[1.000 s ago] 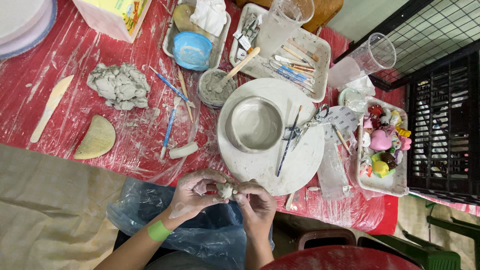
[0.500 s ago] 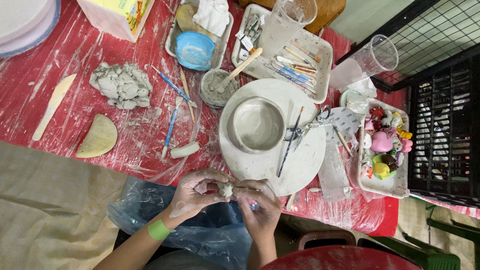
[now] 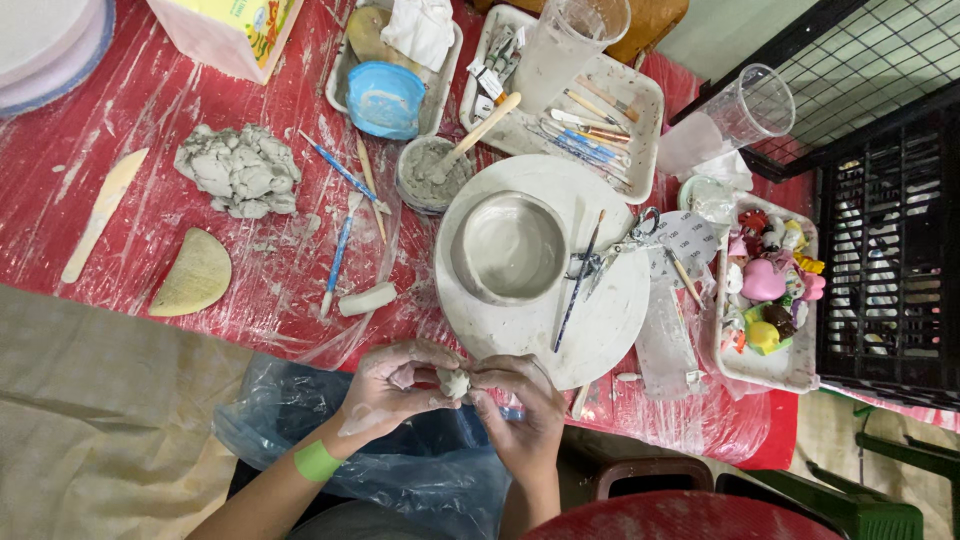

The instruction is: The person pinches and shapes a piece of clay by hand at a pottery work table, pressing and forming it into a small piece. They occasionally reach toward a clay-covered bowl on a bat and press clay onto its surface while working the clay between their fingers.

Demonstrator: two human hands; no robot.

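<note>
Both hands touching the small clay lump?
Touching. Head view: left hand and right hand fingertips pinch the small clay lump between them.

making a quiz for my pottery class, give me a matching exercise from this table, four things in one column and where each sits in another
Things:
1. small grey clay lump
2. grey clay bowl
3. big rough grey clay mound
4. round blue plastic lid

Places:
A. in the shallow white tray at the top
B. on the round white turntable
C. pinched between the left hand and right hand
D. bare on the red plastic table cover, left side

Pairs: 1-C, 2-B, 3-D, 4-A
</note>
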